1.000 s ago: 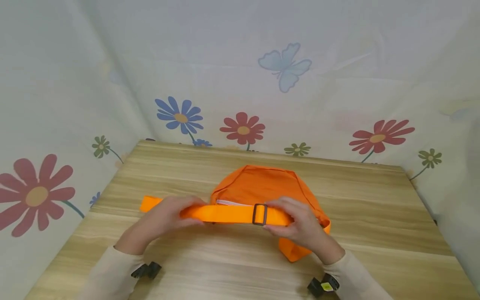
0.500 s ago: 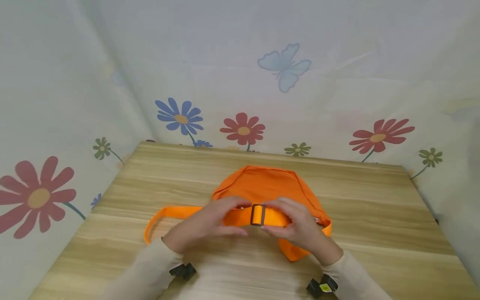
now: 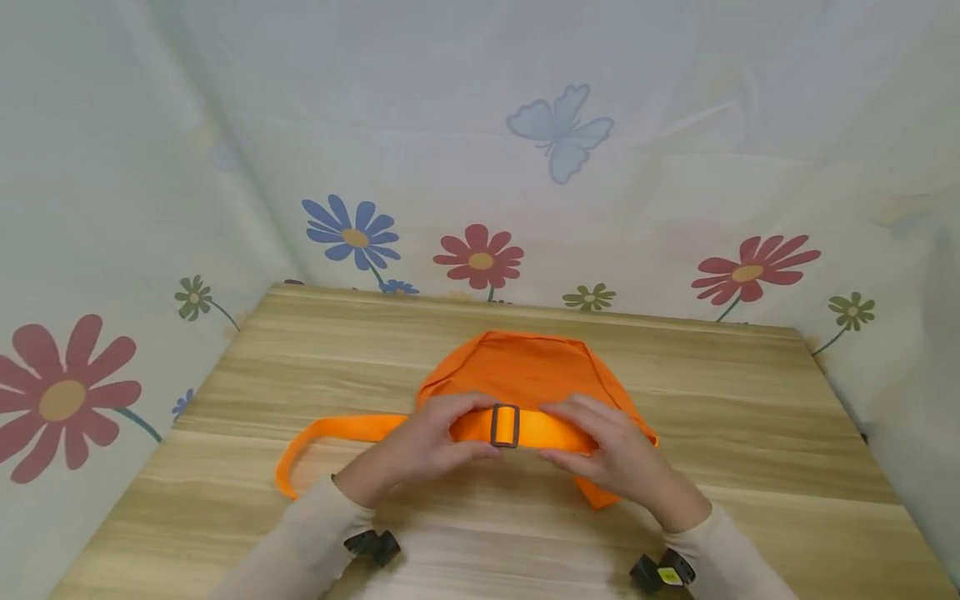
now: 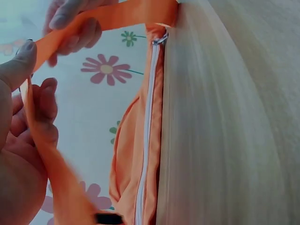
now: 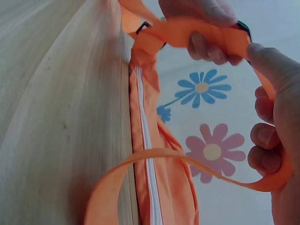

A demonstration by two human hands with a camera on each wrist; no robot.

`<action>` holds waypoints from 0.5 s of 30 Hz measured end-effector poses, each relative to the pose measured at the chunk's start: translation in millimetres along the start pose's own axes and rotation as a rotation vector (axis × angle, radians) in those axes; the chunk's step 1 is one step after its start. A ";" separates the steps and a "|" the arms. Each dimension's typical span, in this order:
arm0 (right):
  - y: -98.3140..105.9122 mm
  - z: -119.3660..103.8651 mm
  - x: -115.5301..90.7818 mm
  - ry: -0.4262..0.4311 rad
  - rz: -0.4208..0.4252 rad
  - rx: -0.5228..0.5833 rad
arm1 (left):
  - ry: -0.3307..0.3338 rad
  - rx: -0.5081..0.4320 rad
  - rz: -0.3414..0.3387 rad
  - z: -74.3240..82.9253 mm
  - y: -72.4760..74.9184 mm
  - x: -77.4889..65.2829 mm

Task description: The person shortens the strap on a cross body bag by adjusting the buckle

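An orange bag (image 3: pixel 525 362) with a white zipper (image 4: pixel 149 117) lies on the table behind both hands. Its orange strap (image 3: pixel 543 429) is held up in front and runs through a dark slide buckle (image 3: pixel 505 426). My left hand (image 3: pixel 431 442) pinches the strap, thumb and fingertips right at the buckle's left side. Farther right, my right hand (image 3: pixel 618 450) grips the strap between thumb and fingers, a short stretch of webbing showing between it and the buckle. A strap loop (image 3: pixel 303 442) curves out to the left, and another strap part (image 3: pixel 597 493) hangs below the right hand.
The wood-patterned table (image 3: pixel 720 417) extends around the bag. Behind and beside it stands a white fabric backdrop (image 3: pixel 420 125) printed with flowers and a butterfly. Small dark devices (image 3: pixel 372 547) sit at the wrists.
My left hand has moved right along the strap to the buckle, and the strap at left now bends into a loop. My right hand has slid slightly right, away from the buckle.
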State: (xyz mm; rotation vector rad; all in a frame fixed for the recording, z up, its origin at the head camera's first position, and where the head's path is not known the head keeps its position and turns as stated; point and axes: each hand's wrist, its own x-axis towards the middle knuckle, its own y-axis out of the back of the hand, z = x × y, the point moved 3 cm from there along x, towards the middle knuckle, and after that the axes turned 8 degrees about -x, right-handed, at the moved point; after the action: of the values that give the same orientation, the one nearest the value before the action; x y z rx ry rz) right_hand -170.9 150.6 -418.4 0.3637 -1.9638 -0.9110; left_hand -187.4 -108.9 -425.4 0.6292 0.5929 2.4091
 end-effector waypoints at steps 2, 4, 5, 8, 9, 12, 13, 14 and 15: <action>2.5 1.4 -1.3 0.017 0.006 -0.022 | 0.006 0.009 0.007 -0.2 1.4 -0.7; 3.3 2.4 -1.9 0.039 0.006 -0.038 | 0.011 0.025 0.010 -1.1 1.9 -1.6; 3.4 2.8 -2.1 0.048 0.006 -0.048 | 0.011 0.031 0.010 -1.6 2.0 -1.8; 2.7 3.1 -2.6 0.059 0.009 -0.063 | 0.031 0.030 0.006 -2.5 2.0 -2.8; 2.2 3.1 -2.9 0.056 0.009 -0.064 | 0.039 0.021 0.005 -2.7 2.0 -3.0; 1.1 2.4 -3.7 0.050 0.021 -0.058 | 0.048 -0.014 0.006 -2.8 1.8 -3.0; 0.8 2.1 -3.8 0.049 0.027 -0.054 | 0.049 -0.026 0.012 -2.3 2.0 -2.8; 0.3 1.8 -3.8 0.049 0.033 -0.050 | 0.044 -0.033 0.017 -2.3 2.0 -2.8; -0.1 1.5 -3.7 0.046 0.038 -0.047 | 0.034 -0.038 0.024 -1.9 2.1 -2.6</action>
State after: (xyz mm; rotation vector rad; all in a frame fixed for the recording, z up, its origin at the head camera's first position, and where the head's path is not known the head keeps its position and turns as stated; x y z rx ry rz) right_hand -170.1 153.3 -421.2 0.3169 -1.8979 -0.9150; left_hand -187.4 -112.6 -426.5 0.5831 0.5553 2.4518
